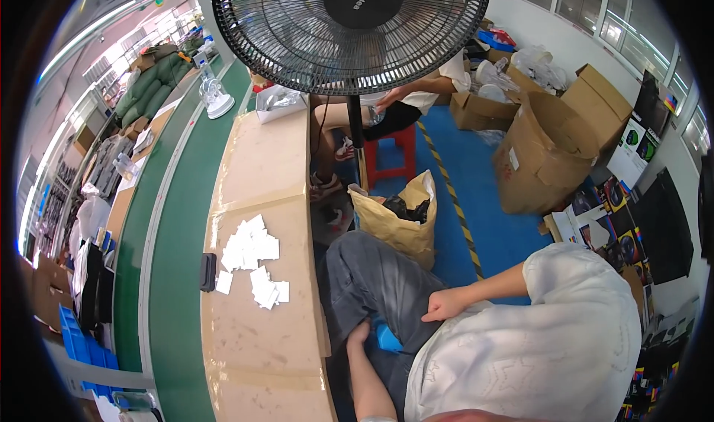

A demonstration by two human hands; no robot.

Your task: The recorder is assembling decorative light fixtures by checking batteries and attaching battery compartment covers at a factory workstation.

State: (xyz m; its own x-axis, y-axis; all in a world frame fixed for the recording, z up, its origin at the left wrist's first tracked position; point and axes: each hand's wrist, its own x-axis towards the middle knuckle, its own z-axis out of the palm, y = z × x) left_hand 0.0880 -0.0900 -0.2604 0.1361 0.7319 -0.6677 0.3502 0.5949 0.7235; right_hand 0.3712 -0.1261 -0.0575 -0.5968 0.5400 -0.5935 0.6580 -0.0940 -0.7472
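My right hand (444, 304) rests on my grey trouser leg, its fingers curled into a loose fist with nothing seen in it. Lower down, my left hand (359, 331) lies against my other leg beside the table edge, its fingers mostly hidden. Both hands are away from the loose pile of small white square pieces (251, 245) on the cardboard-covered table (260, 165). A smaller cluster of white squares (266, 288) lies just nearer. By the table's left edge is a small dark oblong object (208, 272). Something blue (387, 338) shows between my legs.
A large black fan (349, 35) stands ahead. Behind it another person (405, 113) sits by a red stool (394, 154). A yellowish sack (398, 213) with black contents stands by my knees. Cardboard boxes (547, 154) line the right; a green conveyor belt (182, 221) runs along the left.
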